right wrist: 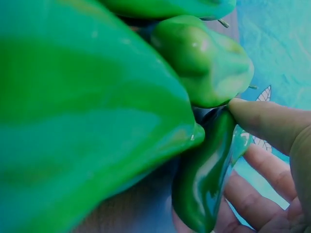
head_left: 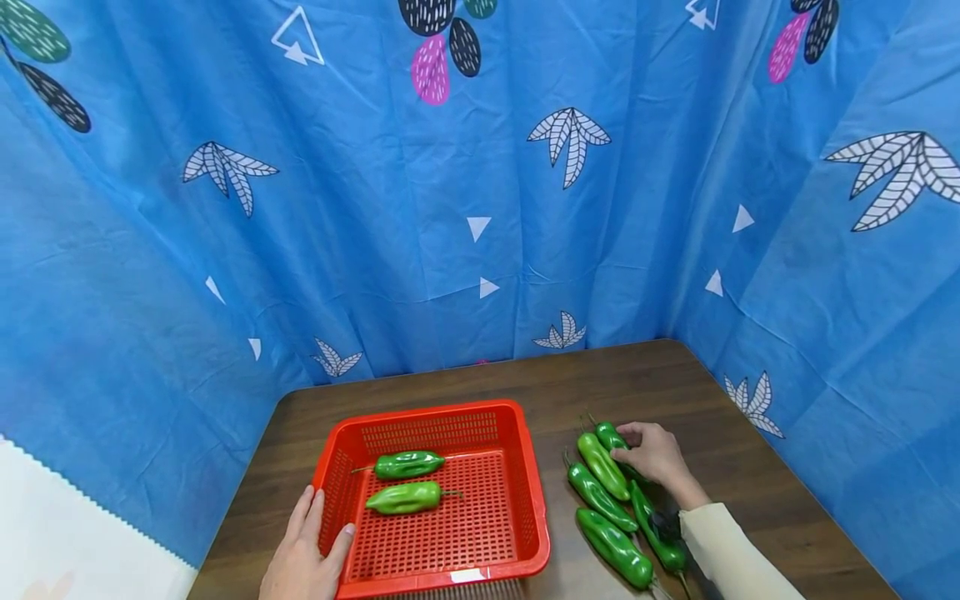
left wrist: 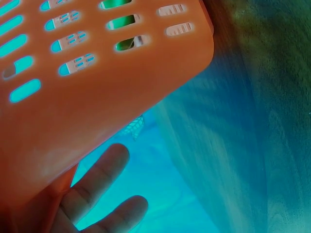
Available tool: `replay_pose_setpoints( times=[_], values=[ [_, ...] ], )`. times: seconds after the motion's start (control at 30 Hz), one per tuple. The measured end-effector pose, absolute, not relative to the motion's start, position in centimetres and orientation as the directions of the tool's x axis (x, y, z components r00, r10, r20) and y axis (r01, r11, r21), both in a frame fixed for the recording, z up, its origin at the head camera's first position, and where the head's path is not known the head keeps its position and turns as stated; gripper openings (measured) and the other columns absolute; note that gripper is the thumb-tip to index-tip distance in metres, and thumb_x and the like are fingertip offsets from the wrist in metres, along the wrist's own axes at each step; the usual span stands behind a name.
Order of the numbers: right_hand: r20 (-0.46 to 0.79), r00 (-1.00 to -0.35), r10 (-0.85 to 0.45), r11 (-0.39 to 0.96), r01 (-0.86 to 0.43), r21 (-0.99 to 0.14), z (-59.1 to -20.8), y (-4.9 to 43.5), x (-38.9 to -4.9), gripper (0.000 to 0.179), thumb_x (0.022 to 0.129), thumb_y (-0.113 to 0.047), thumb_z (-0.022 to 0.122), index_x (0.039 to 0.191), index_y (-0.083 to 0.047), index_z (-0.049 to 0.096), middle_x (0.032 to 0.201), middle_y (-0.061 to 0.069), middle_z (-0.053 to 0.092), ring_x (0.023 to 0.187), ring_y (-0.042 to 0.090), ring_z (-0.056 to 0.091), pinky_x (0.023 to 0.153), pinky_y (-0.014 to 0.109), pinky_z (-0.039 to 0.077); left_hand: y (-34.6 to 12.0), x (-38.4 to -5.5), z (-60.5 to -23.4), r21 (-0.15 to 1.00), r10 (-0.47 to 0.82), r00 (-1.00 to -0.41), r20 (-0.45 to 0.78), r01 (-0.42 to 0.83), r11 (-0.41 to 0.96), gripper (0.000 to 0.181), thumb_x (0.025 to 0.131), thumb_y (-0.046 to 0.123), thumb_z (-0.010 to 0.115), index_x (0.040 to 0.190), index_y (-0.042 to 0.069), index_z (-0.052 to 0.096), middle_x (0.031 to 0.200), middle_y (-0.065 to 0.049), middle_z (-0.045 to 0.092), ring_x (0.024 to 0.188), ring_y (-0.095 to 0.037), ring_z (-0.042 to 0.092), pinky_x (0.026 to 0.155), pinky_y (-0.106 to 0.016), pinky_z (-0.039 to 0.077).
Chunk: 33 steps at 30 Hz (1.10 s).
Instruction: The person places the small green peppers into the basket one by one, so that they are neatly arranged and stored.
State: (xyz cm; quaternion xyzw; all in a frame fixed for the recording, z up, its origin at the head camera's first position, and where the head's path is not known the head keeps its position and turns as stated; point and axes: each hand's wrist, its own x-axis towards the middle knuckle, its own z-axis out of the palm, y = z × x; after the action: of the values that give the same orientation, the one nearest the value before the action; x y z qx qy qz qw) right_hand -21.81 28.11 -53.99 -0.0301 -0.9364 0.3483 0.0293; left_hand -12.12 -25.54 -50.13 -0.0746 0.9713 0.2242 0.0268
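My left hand (head_left: 303, 554) holds the left rim of a red plastic basket (head_left: 531, 500), thumb over the inner side, fingers along the outside. Two of its fingers (left wrist: 104, 167) stretch past the basket's wall in the left wrist view. A dark green pepper (head_left: 408, 464) and a lighter one (head_left: 405, 498) lie in the basket. To the right, my right hand (head_left: 658, 454) grips the farthest dark green pepper (right wrist: 206, 174), with the thumb on one side and fingers on the other. A light green pepper (head_left: 602, 467) lies right beside it.
More green peppers lie nearer on the brown wooden table (head_left: 720, 417): one (head_left: 600, 496) beside the light one, one (head_left: 615, 548) at the front, and one (head_left: 658, 533) by the right sleeve. A blue patterned curtain (head_left: 450, 208) hangs around the table's back and sides.
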Motion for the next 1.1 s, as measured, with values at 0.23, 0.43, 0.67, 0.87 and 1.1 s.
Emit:
replay_pose_setpoints(
  times=[0.23, 0.43, 0.67, 0.87, 1.1],
  values=[
    [0.073, -0.993, 0.093, 0.753, 0.022, -0.658, -53.7, 28.1, -22.0, 0.045, 0.087, -0.024, 0.077, 0.125, -0.003, 0.068, 0.119, 0.023, 0.07, 0.105, 0.039, 0.066, 0.082, 0.047, 0.055, -25.4, -12.1, -50.2, 0.427, -0.132, -0.988, -0.082, -0.155, 0.891, 0.104, 0.093, 0.076, 0.04, 0.158, -0.003, 0.02, 0.166, -0.021, 0.014, 0.137, -0.052, 0.041, 0.099, -0.067, 0.044],
    [0.101, -0.991, 0.092, 0.739, 0.0, -0.673, -53.4, 28.0, -22.1, 0.046, 0.087, -0.026, 0.078, 0.126, -0.004, 0.068, 0.119, 0.023, 0.07, 0.104, 0.038, 0.067, 0.08, 0.042, 0.056, -25.3, -12.2, -50.2, 0.432, -0.142, -0.986, -0.091, -0.168, 0.886, 0.105, 0.092, 0.076, 0.041, 0.158, -0.002, 0.019, 0.166, -0.021, 0.013, 0.137, -0.052, 0.041, 0.099, -0.068, 0.044],
    [0.152, -0.985, 0.086, 0.758, -0.034, -0.652, -52.8, 27.7, -22.4, 0.044, 0.086, -0.028, 0.079, 0.124, -0.007, 0.07, 0.114, 0.018, 0.073, 0.099, 0.034, 0.069, 0.078, 0.042, 0.056, -25.3, -12.1, -50.4, 0.429, -0.146, -0.986, -0.082, -0.167, 0.888, 0.102, 0.094, 0.073, 0.043, 0.158, -0.002, 0.019, 0.166, -0.021, 0.013, 0.138, -0.052, 0.04, 0.1, -0.068, 0.042],
    [0.2, -0.977, 0.079, 0.786, -0.062, -0.615, -52.1, 27.3, -22.5, 0.043, 0.085, -0.028, 0.08, 0.123, -0.011, 0.071, 0.111, 0.013, 0.075, 0.095, 0.03, 0.071, 0.075, 0.042, 0.055, -25.3, -11.8, -50.3, 0.434, -0.144, -0.987, -0.073, -0.162, 0.886, 0.098, 0.096, 0.07, 0.044, 0.158, -0.002, 0.02, 0.166, -0.021, 0.014, 0.138, -0.052, 0.04, 0.1, -0.067, 0.043],
    [0.236, -0.967, 0.093, 0.785, -0.075, -0.615, -51.8, 26.9, -22.3, 0.043, 0.085, -0.029, 0.08, 0.123, -0.011, 0.071, 0.112, 0.011, 0.074, 0.096, 0.029, 0.07, 0.077, 0.042, 0.055, -25.3, -11.9, -50.2, 0.441, -0.137, -0.988, -0.073, -0.155, 0.884, 0.103, 0.093, 0.075, 0.041, 0.158, -0.002, 0.021, 0.165, -0.022, 0.014, 0.138, -0.053, 0.039, 0.101, -0.067, 0.042]
  ],
)
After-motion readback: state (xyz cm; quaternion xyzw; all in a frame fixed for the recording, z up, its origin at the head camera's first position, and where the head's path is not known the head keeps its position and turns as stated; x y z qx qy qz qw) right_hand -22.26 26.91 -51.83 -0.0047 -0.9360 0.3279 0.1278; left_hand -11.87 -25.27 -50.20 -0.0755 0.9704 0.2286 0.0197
